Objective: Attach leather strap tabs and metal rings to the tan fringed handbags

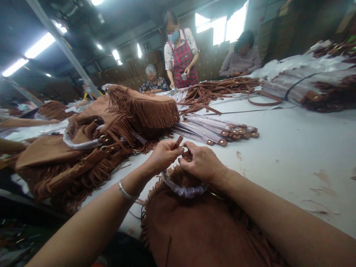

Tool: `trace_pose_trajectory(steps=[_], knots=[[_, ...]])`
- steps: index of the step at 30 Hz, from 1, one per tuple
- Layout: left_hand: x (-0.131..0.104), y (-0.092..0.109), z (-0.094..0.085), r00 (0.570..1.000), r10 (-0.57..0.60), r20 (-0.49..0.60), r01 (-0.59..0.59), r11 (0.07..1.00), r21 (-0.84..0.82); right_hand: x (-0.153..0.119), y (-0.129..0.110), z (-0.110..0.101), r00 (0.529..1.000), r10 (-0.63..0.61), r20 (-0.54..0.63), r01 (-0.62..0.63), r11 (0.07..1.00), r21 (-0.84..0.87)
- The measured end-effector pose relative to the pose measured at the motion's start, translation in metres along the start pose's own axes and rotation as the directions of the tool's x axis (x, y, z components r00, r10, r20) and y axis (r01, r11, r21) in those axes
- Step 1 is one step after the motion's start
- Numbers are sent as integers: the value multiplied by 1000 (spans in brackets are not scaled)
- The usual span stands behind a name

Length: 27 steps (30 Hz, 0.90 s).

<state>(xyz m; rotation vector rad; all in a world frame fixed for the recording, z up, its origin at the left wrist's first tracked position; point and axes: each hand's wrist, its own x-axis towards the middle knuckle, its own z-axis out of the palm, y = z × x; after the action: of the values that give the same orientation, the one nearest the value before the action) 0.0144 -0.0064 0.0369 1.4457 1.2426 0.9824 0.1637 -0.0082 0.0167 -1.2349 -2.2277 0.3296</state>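
Observation:
A brown fringed handbag (pixel 194 226) lies on the table right in front of me, its handle (pixel 183 191) wrapped in clear plastic. Above the bag's top edge, my left hand (pixel 167 155) is closed on a short brown leather strap (pixel 177 142), whose end sticks up past the fingers. Close against it, my right hand (pixel 204 163) pinches at the same spot, with brown leather showing between thumb and fingers. The fingers hide where the strap meets the bag, and I cannot tell which part the right fingertips grip.
Several brown fringed bags (pixel 133 107) are piled at the left. Beyond my hands lie plastic-wrapped straps (pixel 219 129) with metal studs, loose brown straps (pixel 222 87) and a tied bundle (pixel 306 89). Leather scraps dot the white table (pixel 292 148). A person in a checked apron (pixel 185 59) stands across, others nearby.

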Motion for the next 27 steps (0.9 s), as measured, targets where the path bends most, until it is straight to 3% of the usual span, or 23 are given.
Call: trace_pose_trajectory(steps=[7, 17, 27], knots=[[12, 6, -16, 976, -154, 151, 160, 987, -22, -3, -3, -3, 995, 91, 38, -90, 995, -33], [7, -7, -11, 957, -210, 198, 243, 957, -160, -1, -4, 8, 995, 66, 80, -66, 998, -9], [3, -2, -5, 957, -282, 68, 289, 950, -119, -1, 1, 13, 998, 49, 50, -49, 999, -20]])
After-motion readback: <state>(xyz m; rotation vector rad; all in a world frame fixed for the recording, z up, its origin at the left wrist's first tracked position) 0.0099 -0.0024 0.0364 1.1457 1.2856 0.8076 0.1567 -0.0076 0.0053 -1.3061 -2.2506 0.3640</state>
